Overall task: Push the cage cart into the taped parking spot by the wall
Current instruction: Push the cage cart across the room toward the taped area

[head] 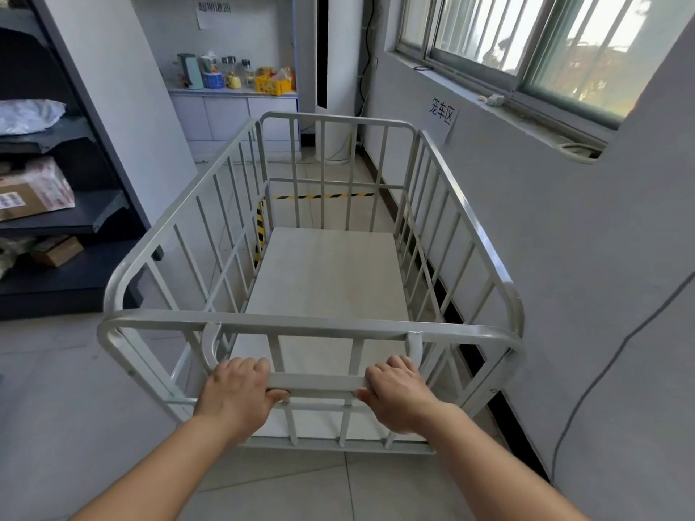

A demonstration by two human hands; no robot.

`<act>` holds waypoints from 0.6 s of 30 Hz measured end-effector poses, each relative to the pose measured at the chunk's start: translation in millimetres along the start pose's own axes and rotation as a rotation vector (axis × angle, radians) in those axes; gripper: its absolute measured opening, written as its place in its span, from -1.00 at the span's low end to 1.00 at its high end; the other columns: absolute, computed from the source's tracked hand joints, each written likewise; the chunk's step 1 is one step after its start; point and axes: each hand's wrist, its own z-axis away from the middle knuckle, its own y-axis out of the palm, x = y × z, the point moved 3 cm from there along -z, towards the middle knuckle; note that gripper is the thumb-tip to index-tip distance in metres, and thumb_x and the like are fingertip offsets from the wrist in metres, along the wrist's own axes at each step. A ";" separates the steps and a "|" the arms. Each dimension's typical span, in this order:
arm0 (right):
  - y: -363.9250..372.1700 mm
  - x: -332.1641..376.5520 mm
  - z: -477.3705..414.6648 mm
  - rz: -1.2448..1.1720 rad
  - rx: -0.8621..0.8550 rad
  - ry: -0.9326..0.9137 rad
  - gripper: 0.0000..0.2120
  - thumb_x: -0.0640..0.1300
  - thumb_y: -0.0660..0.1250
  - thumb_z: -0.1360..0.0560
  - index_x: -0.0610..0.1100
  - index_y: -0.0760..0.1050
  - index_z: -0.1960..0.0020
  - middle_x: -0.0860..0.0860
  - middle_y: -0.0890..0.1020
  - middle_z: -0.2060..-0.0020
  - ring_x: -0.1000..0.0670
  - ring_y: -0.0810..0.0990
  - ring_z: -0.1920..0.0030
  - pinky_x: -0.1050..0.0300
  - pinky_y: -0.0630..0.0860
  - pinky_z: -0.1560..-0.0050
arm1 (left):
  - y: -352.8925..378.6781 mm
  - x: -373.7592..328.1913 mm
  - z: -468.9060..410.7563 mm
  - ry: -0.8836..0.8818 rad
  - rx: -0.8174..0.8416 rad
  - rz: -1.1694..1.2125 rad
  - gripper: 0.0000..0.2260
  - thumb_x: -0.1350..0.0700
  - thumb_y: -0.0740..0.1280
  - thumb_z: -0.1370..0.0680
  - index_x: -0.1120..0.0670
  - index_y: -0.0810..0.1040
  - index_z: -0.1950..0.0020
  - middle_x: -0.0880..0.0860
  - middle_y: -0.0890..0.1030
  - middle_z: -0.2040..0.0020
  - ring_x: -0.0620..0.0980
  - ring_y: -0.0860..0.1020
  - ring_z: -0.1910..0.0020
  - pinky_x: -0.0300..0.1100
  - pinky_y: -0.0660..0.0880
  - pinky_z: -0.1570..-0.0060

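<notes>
The cage cart (312, 325) stands on the tiled floor (56, 389) in the near middle, with its long right side running just beside the right wall (564, 257). Its pale bottom board (327, 280) shows in full between the barred sides. At the near end, the left grip (235, 394) and the right grip (398, 394), both bare hands, are each clamped on the flat handle bar (317, 381), fingers over the top and thumbs under, one at each end of it.

Yellow and black tape (323, 196) lies across the floor beyond the cart's far end, with open floor between the two. A second strip (259, 235) runs towards the viewer just left of the board's far left edge. A paper sign (442, 116) hangs on the right wall below the window (526, 39), and a dark cable (601, 370) trails down the wall nearer by.

To the left, a dark shelf (94, 216) holds parcels (30, 189), with a strip of floor between it and the cart. On the far desk (233, 94) a yellow crate (272, 84) holds packets, beside jars and a jug
</notes>
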 end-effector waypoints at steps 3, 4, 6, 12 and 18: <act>-7.2 -1.4 -27.3 0.007 -0.018 -0.008 -0.60 0.20 -0.01 -0.58 -0.09 0.41 -0.04 -0.06 0.54 -0.04 -0.10 0.37 -0.11 -0.02 0.16 -0.31 | 1.0 12.2 -25.6 0.002 0.013 -0.017 -0.59 -0.28 0.08 -0.52 0.05 0.41 0.00 0.01 0.54 0.06 0.04 0.48 0.06 -0.09 0.33 -0.02; -9.7 -1.7 -35.5 0.008 -0.020 -0.010 -0.60 0.20 -0.01 -0.58 -0.09 0.40 -0.03 -0.06 0.54 -0.03 -0.10 0.37 -0.11 -0.03 0.16 -0.31 | 1.3 16.3 -33.4 0.001 0.019 -0.026 -0.59 -0.28 0.07 -0.53 0.05 0.41 -0.01 0.01 0.54 0.05 0.03 0.48 0.06 -0.09 0.33 -0.02; -14.7 -2.9 -51.1 0.005 -0.014 -0.004 -0.61 0.20 -0.01 -0.58 -0.08 0.40 -0.02 -0.06 0.54 -0.03 -0.10 0.37 -0.11 -0.02 0.16 -0.31 | 2.0 24.2 -49.0 0.007 0.043 -0.052 -0.59 -0.28 0.05 -0.53 0.04 0.39 -0.03 0.01 0.54 0.04 0.03 0.48 0.04 -0.09 0.33 -0.03; -28.3 -4.8 -89.7 0.015 -0.020 -0.003 -0.44 0.34 -0.20 -0.49 -0.05 0.35 0.02 -0.07 0.54 -0.04 -0.11 0.36 -0.12 -0.02 0.15 -0.31 | 3.2 42.0 -87.6 0.015 0.024 -0.021 -0.60 -0.28 0.11 -0.52 0.05 0.41 0.03 0.02 0.53 0.11 0.04 0.48 0.10 -0.07 0.35 0.02; -40.0 -5.2 -119.3 -0.042 -0.069 -0.024 -0.28 0.43 -0.41 -0.21 -0.02 0.26 0.08 -0.07 0.54 -0.03 -0.10 0.36 -0.11 -0.01 0.17 -0.29 | 5.5 58.8 -117.7 0.017 0.010 0.030 -0.59 -0.29 0.12 -0.50 0.05 0.42 0.07 0.03 0.56 0.13 0.05 0.48 0.14 -0.05 0.38 0.01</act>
